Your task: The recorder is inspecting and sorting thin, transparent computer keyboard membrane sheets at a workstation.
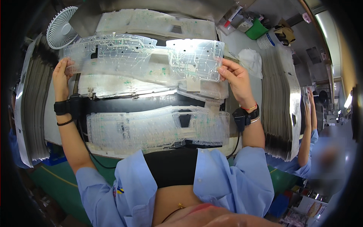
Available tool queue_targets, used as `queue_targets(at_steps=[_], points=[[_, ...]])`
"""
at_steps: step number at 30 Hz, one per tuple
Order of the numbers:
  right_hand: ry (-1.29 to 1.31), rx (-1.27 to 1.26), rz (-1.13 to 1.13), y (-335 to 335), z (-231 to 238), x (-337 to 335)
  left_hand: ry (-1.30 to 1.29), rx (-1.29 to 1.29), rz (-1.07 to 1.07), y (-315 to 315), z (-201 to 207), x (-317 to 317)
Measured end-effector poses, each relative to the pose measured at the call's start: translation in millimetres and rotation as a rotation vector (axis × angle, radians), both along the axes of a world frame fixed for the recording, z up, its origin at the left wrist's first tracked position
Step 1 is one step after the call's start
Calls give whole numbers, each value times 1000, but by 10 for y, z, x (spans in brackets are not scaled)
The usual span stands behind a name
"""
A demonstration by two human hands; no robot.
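A clear plastic keyboard membrane sheet (pixel 124 51) with printed silvery traces is stretched between my two hands above the bench. My left hand (pixel 64 70) pinches its left end. Its right edge sits between the thumb and fingers of my right hand (pixel 235 77). Beneath and just nearer than it lies a stack of similar sheets (pixel 128 85) with small green marks. Closer to my body is another pile of clear membrane sheets (pixel 151 126), with a dark strip of surface between the two stacks. Bands and a small dark device are on each wrist.
Behind lies a further sheet stack (pixel 151 22). Tall stacks flank me, one at left (pixel 36 102) and one at right (pixel 278 102). A white fan (pixel 62 28) stands back left, a green bin (pixel 257 29) back right. Another person's arm (pixel 307 121) shows at far right.
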State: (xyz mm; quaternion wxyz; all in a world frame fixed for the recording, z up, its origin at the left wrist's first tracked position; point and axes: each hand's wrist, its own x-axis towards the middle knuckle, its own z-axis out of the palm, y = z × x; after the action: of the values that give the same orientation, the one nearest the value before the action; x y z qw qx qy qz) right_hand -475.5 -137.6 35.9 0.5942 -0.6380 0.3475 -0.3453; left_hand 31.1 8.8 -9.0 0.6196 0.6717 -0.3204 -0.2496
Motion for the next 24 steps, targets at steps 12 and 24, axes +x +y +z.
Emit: queue_targets(at_steps=[12, 24], points=[[-27, 23, -6, 4, -11, -2, 24, -19, 21, 22, 16, 21], [-67, 31, -34, -47, -49, -27, 14, 5, 6, -19, 8, 19]])
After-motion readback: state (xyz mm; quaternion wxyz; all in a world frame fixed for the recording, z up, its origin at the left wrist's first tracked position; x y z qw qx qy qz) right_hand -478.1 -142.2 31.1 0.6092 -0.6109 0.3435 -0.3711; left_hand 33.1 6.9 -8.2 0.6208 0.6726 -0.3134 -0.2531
